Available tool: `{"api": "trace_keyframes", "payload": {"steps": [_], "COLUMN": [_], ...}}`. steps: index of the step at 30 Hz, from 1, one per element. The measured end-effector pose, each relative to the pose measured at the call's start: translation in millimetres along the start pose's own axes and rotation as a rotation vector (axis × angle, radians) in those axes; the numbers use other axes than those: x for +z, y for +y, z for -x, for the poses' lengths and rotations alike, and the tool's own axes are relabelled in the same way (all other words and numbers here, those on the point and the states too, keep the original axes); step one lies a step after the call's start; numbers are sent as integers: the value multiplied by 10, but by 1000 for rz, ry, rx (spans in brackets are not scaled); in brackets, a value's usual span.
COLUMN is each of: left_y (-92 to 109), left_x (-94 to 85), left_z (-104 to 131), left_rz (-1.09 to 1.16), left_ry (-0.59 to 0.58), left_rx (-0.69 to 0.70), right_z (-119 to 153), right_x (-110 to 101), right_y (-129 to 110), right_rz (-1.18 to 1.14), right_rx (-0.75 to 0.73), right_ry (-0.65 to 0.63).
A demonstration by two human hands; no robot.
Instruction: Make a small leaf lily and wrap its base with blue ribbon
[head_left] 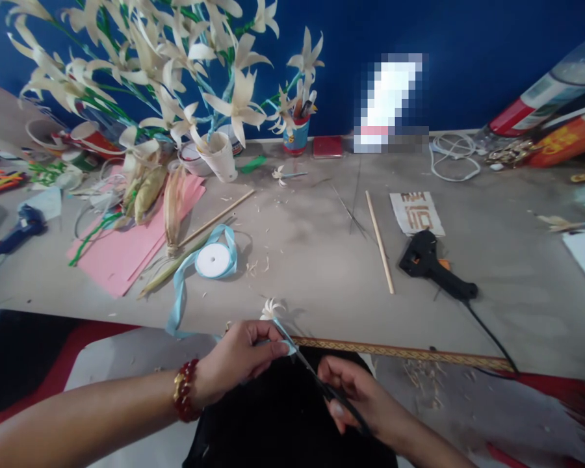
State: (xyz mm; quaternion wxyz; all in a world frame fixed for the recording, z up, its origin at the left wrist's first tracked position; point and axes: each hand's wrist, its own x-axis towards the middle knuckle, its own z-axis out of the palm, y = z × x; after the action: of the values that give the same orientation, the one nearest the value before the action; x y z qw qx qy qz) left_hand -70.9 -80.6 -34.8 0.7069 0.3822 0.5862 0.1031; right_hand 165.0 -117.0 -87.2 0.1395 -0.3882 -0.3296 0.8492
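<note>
My left hand [248, 354], a red bead bracelet at its wrist, pinches the end of a light blue ribbon [290, 347] between thumb and finger. A small cream flower [272, 309] with a blue-wrapped stem lies just beyond those fingers, at the table edge; whether the hand also holds its stem is unclear. My right hand [348, 390] is closed around dark-handled scissors [329, 390], slightly blurred. Their blades point up and left, meeting the ribbon beside my left fingertips. The ribbon runs back left to its spool [213, 260] on the table.
Cream flowers [241, 107] stand in a white cup [219, 156] at the back. A black glue gun [436, 263] and wooden stick [380, 242] lie right. Pink paper [114, 266], dried husks [149, 195] and a blue glue gun [19, 229] lie left. Thin wires [348, 211] are mid-table.
</note>
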Motion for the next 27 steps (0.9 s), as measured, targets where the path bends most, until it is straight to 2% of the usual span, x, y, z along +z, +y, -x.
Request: {"api": "trace_keyframes", "payload": {"steps": [8, 19, 27], "left_y": [-40, -80, -54], "left_x": [41, 33, 40], "left_z": [-12, -37, -30], "left_rz": [-28, -41, -39], "left_ry": [34, 40, 51], "left_rx": [3, 19, 16], "right_z": [-18, -56, -56], "right_x": [27, 25, 7], "right_y": [-20, 81, 142], "right_rz": [-13, -14, 13], "right_rx": [21, 15, -71], "right_ry": [-32, 9, 4]}}
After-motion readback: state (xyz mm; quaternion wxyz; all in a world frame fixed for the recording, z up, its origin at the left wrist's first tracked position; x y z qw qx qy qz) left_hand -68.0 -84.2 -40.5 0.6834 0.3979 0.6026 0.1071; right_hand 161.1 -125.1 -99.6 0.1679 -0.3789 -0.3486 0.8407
